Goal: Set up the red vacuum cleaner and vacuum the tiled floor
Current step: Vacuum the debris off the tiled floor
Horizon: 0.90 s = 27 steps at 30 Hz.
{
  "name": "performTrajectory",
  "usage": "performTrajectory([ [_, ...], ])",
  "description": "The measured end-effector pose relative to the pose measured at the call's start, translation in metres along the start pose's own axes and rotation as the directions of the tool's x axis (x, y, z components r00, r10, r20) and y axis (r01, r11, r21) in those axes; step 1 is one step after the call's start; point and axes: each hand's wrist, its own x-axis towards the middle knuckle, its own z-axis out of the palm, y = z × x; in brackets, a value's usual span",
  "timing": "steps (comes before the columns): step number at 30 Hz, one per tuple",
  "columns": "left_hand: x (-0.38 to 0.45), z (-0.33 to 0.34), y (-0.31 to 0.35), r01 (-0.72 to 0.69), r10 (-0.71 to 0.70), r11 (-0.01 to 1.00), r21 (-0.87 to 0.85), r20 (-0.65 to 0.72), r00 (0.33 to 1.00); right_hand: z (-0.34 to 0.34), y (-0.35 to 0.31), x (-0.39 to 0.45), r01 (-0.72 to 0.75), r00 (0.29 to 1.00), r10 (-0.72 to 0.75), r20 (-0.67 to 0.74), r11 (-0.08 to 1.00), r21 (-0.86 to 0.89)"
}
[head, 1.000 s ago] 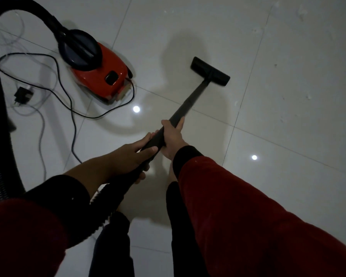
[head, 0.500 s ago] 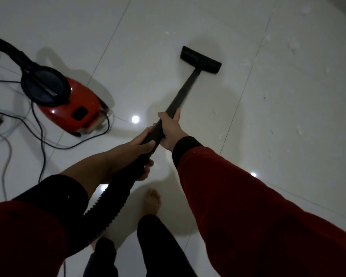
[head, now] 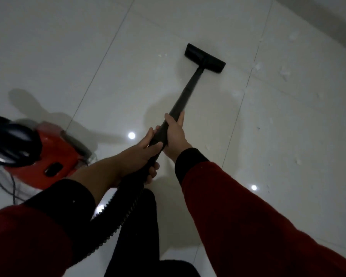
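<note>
The red vacuum cleaner (head: 54,160) with its black lid sits on the white tiled floor (head: 128,66) at the left. A black wand (head: 188,92) slants up from my hands to the flat black floor head (head: 205,58), which lies on the tiles. My right hand (head: 175,136) grips the wand higher up. My left hand (head: 146,150) grips it just below, where the ribbed black hose (head: 116,212) begins. The hose runs down between my arms.
Small white scraps (head: 284,71) lie scattered on the tiles to the right of the floor head. A black power cord (head: 10,188) trails on the floor at the far left. My dark trouser leg (head: 140,226) stands under the hose. A wall base shows at top right.
The view has swung right; the vacuum body now lies at the left edge. The floor head has been pushed forward and right, toward the white scraps. Both hands keep their grip.
</note>
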Motion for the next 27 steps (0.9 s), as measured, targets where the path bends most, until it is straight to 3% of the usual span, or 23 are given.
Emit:
performTrajectory([
  [12, 0.102, -0.016, 0.137, 0.012, -0.011, 1.000, -0.029, 0.030, 0.999, 0.050, -0.136, 0.104, 0.016, 0.997, -0.027, -0.068, 0.986, -0.167],
  [27, 0.235, -0.022, 0.323, -0.002, 0.003, 0.999, -0.032, 0.011, 1.000, 0.101, -0.314, 0.238, 0.051, 0.998, -0.057, -0.035, 0.988, -0.149],
])
